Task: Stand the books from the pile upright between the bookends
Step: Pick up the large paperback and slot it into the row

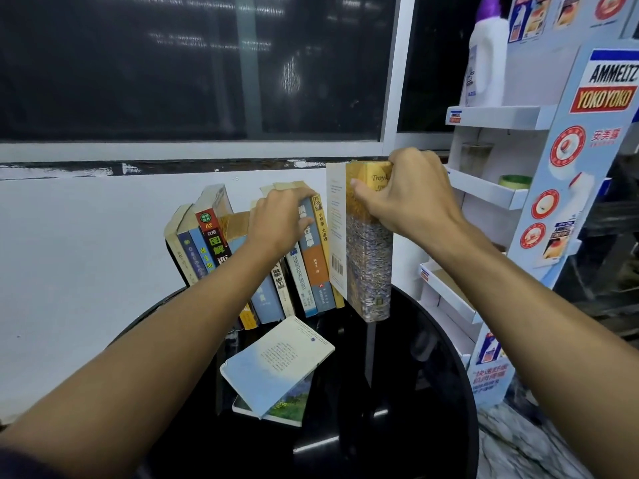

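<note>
Standing already (head view): a row of books (pixel 311 267) at the back of the tabletop (pixel 432 375), spines toward the camera, all leaning left rather than plumb.
Left hand (pixel 280 219): fingers curled over the top edges of the row's right-hand volumes, apparently to stop them toppling and to hold a place open at that end.
Right hand (pixel 411 198): grips the thick book (pixel 370 264) by its top, thumb on the spine side and fingers over the far side, so it hangs upright just beside the row's right end. Whether its foot touches the tabletop I cannot tell.
Thick book, make: a fat paperback with a mottled gold and grey spine. Its white back cover, with a barcode, splays loose toward the row and may snag going in.
Pile (pixel 276 361): two paperbacks lying flat nearer the camera, a pale blue one askew on a green-covered one, with soft covers.
Tabletop, surface: round, black and glossy, throwing reflections.
Bookends: not made out, probably hidden by books and arms.
Beside: a white cardboard display rack (pixel 491 191) on the right.
Stage: one book going in, two left.
</note>
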A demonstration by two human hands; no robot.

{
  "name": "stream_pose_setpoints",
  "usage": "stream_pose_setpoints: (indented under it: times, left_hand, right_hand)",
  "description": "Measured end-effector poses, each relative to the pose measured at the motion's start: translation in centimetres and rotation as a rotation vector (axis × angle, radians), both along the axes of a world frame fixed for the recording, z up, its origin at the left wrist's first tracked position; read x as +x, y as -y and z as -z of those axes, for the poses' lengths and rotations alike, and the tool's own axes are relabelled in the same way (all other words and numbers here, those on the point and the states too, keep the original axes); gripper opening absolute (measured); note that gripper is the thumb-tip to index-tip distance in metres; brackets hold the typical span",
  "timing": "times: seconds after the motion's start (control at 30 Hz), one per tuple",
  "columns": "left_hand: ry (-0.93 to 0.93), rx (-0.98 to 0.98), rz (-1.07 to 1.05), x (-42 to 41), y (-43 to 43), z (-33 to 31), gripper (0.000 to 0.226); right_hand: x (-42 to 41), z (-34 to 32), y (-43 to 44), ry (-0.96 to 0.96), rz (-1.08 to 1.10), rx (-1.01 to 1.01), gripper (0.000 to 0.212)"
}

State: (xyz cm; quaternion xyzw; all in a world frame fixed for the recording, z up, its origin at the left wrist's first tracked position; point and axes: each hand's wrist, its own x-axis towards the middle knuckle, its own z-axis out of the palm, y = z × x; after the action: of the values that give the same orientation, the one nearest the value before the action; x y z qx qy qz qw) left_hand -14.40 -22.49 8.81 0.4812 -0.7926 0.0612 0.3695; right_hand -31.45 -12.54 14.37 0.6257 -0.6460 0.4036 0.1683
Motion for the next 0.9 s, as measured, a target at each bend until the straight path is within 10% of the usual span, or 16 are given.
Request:
stream_pose_setpoints:
  times: [0.9]
  left_hand:
    - [0.008, 0.006, 0.013, 0.2, 0.5, 0.5, 0.045]
  right_hand:
    - [0.7, 5.6, 5.0, 0.010, 0.000, -0.094, 0.046]
